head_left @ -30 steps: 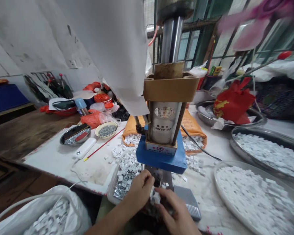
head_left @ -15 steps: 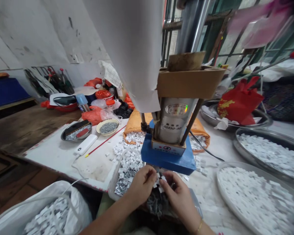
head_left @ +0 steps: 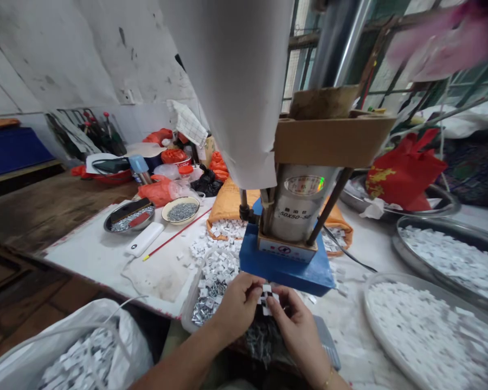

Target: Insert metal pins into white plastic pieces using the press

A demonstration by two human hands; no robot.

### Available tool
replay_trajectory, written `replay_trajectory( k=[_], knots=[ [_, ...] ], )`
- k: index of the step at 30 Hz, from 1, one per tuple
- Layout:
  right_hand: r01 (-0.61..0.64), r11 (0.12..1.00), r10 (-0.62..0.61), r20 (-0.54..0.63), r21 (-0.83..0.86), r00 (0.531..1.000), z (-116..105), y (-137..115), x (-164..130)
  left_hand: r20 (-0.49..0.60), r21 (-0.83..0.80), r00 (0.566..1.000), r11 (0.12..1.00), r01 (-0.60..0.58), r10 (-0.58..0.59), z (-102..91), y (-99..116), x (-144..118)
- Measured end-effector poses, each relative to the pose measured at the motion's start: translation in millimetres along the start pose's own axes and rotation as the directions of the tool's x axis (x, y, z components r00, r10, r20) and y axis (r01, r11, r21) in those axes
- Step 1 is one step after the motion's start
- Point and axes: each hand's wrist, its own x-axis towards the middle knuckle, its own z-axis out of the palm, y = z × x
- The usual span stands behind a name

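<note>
Just in front of the blue press base (head_left: 284,268), my two hands work close together. My left hand (head_left: 238,306) is closed in a pinch at the left edge of a group of small white plastic pieces (head_left: 267,289). Thumb and fingers of my right hand (head_left: 295,319) pinch a white piece at the group's right side. The fingers partly hide what each hand grips. Below them hangs a dark cluster of metal parts (head_left: 262,341), too blurred to make out. Left of my left hand, a clear plastic tub (head_left: 187,309) holds white pieces and shiny metal pins.
A press cylinder (head_left: 296,206) rises over the hands. To the right stand a round tray (head_left: 370,319) and a metal basin (head_left: 398,246) of white pieces. A white sack (head_left: 134,336) sits lower left. A red stick (head_left: 179,234) and a bowl of small metal parts (head_left: 181,219) lie left.
The view has shifted slightly, so the press appears farther right. My hands have drawn a little away from under the press, and the white pieces between them show more clearly.
</note>
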Motion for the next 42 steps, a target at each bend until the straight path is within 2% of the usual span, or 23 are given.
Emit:
replay_trajectory(
  k=[2, 4, 6, 9, 14, 19, 22, 26, 29, 32, 35, 38, 40, 42],
  knots=[
    [0.07, 0.996, -0.07, 0.007, -0.049, 0.998, -2.5, 4.4, -3.7, 0.008, 0.007, 1.0, 1.0, 0.008, -0.008, 0.1, -0.6, 2.0],
    [0.2, 0.971, -0.197, 0.031, -0.133, 0.98, -6.7, 8.4, -7.6, 0.021, 0.005, 1.0, 1.0, 0.011, -0.011, -0.7, -1.0, 2.9],
    [0.342, 0.913, -0.323, 0.117, -0.224, 0.939, -10.6, 10.3, -9.8, 0.037, -0.004, 0.999, 1.0, 0.016, -0.015, -2.0, -1.2, 2.7],
    [0.447, 0.851, -0.389, 0.241, -0.275, 0.889, -12.5, 9.8, -9.1, 0.049, -0.029, 0.998, 0.999, 0.029, -0.028, -4.3, -1.5, 0.3],
    [0.377, 0.895, -0.33, 0.216, -0.239, 0.919, -11.1, 5.4, -1.4, 0.031, -0.05, 0.999, 0.999, 0.012, -0.01, -5.3, -0.6, -1.8],
    [0.293, 0.909, -0.225, 0.243, -0.296, 0.943, -12.5, -5.5, 11.7, 0.003, -0.045, 0.999, 0.998, 0.042, -0.042, -0.3, -0.2, 8.9],
    [0.327, 0.876, -0.246, 0.254, -0.354, 0.935, -9.4, -8.3, 13.7, -0.014, -0.009, 0.999, 0.999, 0.041, -0.041, -5.3, -4.9, 11.0],
    [0.346, 0.804, -0.267, 0.226, -0.484, 0.937, 0.0, -7.7, 13.5, -0.128, 0.089, 0.992, 0.996, -0.008, 0.02, -35.2, -19.9, -1.1],
    [0.334, 0.761, -0.269, 0.199, -0.556, 0.943, 8.6, -6.4, 16.9, -0.182, 0.25, 0.983, 0.967, 0.043, 0.003, -68.1, -31.3, -18.3],
    [0.35, 0.772, -0.293, 0.192, -0.53, 0.937, 12.2, -3.3, 18.9, -0.033, 0.55, 0.991, 0.826, 0.126, -0.13, -94.3, -37.1, -35.8],
    [0.341, 0.851, -0.278, 0.209, -0.399, 0.938, 5.1, 2.0, 15.1, 0.116, 0.735, 0.952, 0.669, 0.11, -0.283, -102.0, -39.7, -47.0],
    [0.225, 0.918, -0.196, 0.12, -0.327, 0.973, -9.8, 10.2, 6.3, 0.173, 0.766, 0.929, 0.637, 0.081, -0.326, -91.5, -43.0, -48.8],
    [0.126, 0.935, -0.115, 0.051, -0.331, 0.992, -20.0, 17.2, -0.2, 0.221, 0.767, 0.918, 0.64, 0.045, -0.33, -79.6, -45.1, -45.9],
    [0.08, 0.939, -0.076, 0.026, -0.334, 0.997, -28.1, 24.3, -6.1, 0.26, 0.758, 0.91, 0.652, 0.016, -0.324, -69.0, -46.1, -41.7]
  ],
)
